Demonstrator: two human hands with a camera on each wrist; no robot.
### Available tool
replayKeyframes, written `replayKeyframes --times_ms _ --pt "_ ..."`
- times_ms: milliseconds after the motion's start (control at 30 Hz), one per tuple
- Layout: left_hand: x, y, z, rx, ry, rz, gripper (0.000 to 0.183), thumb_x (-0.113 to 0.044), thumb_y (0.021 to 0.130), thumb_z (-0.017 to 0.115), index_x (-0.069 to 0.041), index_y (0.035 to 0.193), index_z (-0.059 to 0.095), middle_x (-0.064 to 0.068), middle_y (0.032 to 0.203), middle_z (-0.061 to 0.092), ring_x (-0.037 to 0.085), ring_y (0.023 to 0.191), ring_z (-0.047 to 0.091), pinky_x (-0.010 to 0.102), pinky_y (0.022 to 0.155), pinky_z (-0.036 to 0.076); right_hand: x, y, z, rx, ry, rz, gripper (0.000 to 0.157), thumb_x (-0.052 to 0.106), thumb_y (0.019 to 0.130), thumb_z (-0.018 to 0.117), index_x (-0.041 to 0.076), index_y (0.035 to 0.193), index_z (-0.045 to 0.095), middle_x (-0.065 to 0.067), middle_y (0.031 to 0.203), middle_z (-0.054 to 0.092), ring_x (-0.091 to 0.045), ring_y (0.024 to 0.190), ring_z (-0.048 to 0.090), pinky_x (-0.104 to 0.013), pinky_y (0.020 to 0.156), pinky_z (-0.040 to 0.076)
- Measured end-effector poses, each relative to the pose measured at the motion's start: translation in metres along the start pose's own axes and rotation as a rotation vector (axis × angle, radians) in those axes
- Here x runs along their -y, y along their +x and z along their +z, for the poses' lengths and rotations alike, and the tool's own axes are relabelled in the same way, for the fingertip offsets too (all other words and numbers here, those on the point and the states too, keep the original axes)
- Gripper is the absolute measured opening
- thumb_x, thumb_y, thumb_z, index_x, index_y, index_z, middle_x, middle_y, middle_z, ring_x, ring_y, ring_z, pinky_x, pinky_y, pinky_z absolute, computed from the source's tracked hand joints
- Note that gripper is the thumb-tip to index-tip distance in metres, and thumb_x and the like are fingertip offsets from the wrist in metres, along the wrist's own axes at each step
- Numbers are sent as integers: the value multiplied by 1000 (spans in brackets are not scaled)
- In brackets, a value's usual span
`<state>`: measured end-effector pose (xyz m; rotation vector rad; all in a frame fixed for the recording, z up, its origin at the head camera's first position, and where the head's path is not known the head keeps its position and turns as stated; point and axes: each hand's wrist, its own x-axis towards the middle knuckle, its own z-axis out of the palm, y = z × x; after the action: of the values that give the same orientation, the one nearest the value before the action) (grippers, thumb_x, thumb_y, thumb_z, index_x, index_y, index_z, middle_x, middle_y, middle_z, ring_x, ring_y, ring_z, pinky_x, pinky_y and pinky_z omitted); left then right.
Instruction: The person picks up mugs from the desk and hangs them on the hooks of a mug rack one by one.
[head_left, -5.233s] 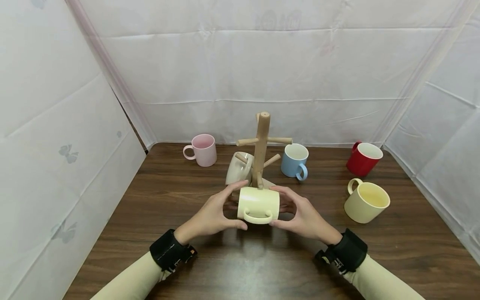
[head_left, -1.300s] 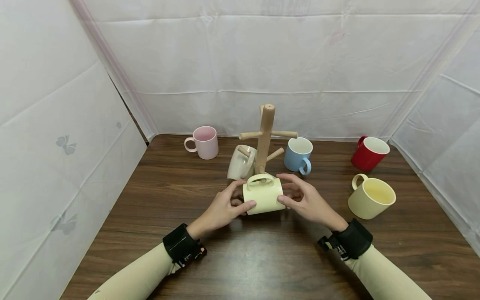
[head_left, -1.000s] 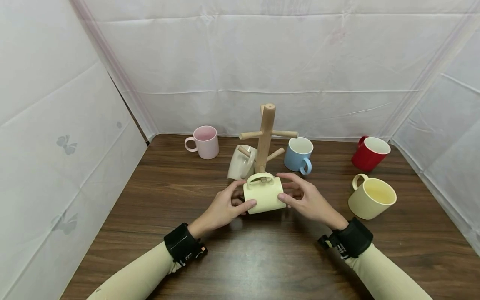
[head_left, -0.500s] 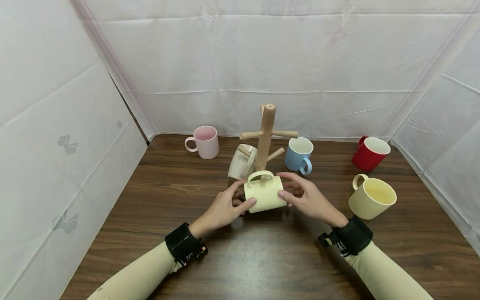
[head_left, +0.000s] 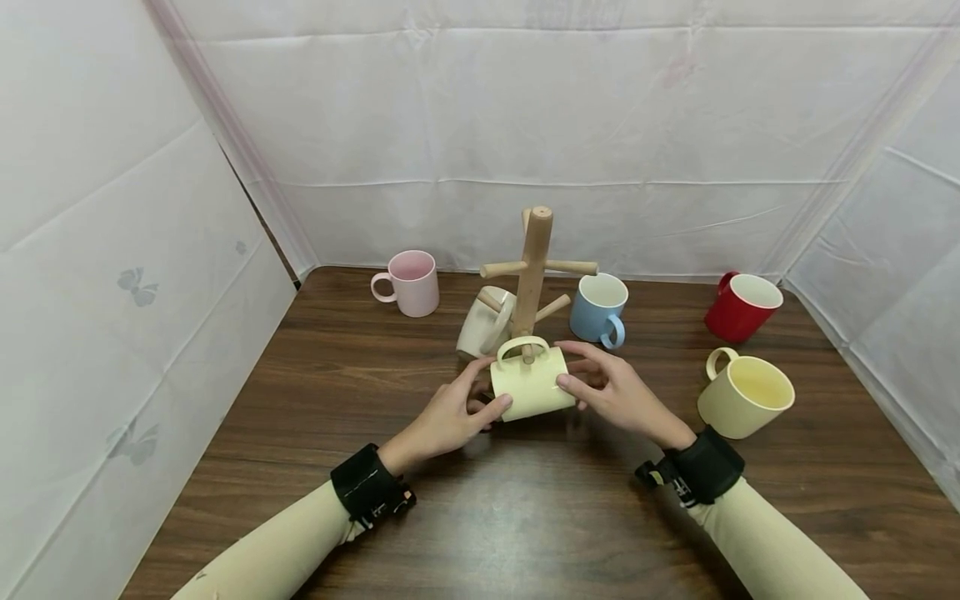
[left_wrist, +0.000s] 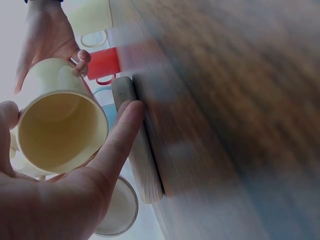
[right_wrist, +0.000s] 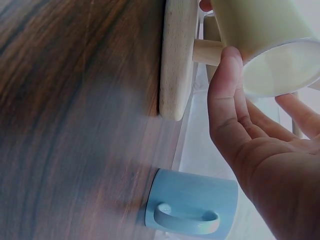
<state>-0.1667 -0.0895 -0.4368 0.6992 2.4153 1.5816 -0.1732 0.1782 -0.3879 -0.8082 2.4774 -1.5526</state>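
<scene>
A pale yellow mug (head_left: 534, 385) lies sideways between both hands, handle upward, in front of a wooden mug tree (head_left: 533, 267). The tip of the tree's low front peg (head_left: 528, 356) shows within the handle loop. My left hand (head_left: 444, 417) grips the mug's left end, thumb on the near side; the left wrist view looks into its open mouth (left_wrist: 62, 132). My right hand (head_left: 618, 396) holds the other end between thumb and fingers. Behind, a tilted cream mug (head_left: 480, 329) is at the tree's lower left peg (head_left: 491, 302).
A pink mug (head_left: 416, 287) stands back left. Right of the tree is a blue mug (head_left: 595, 312), close to my right hand in the right wrist view. A red mug (head_left: 738, 312) and another yellow mug (head_left: 738, 400) stand farther right. White cloth walls (head_left: 450, 125) surround the table.
The pale yellow mug has been turned in both hands, its handle swinging from the near lower side to the top. Over the last second it has risen slightly, tilting a little.
</scene>
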Motion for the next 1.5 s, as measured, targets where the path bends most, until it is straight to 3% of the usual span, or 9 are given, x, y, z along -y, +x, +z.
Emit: replayKeyframes --times_ms 167,433,633,800,1067,1267,1500 --pt "0 1 -1 13 3 -15 64 -44 91 56 -28 143 22 7 112 59 18 75 65 35 60 55 -3 2 -1 -1 6 8 51 20 91 59 6 137 41 -21 114 59 -31 67 62 -46 57 54" --pt "-3 3 -2 12 27 -22 68 -47 91 54 -18 144 23 9 113 59 18 75 65 35 60 55 -31 7 0 -18 -5 18 48 30 90 60 24 136 44 -12 115 61 -27 69 63 -48 57 53" --pt "-5 5 -2 4 46 -20 65 -46 91 53 -19 143 25 10 112 60 17 74 65 30 59 54 -32 9 -2 -13 -3 20 49 29 90 60 20 136 44 -13 115 60 -24 69 63 -50 57 53" --pt "-5 6 -2 16 17 7 60 -43 92 53 -27 143 25 10 110 61 19 76 65 34 61 55 -32 10 -4 -7 1 36 51 29 91 60 15 137 43 -13 114 61 -32 68 62 -50 57 53" --pt "-4 8 -2 24 -11 5 57 -41 92 54 -34 141 26 11 108 60 21 78 65 36 62 55 -31 11 -4 0 -6 67 54 36 90 60 16 137 44 -12 112 62 -32 67 62 -51 58 53" --pt "-3 8 -2 24 -9 7 58 -41 92 54 -31 142 26 10 107 61 21 78 65 37 62 55 -28 11 -4 2 -4 86 51 37 89 60 23 136 45 -11 113 62 -32 68 62 -52 59 52" --pt "-4 8 -2 26 9 -1 59 -43 92 53 -31 142 25 8 107 60 19 78 65 36 63 55 11 6 -6 31 -27 83 48 23 92 58 9 136 42 -21 113 59 -22 67 63 -37 57 54"
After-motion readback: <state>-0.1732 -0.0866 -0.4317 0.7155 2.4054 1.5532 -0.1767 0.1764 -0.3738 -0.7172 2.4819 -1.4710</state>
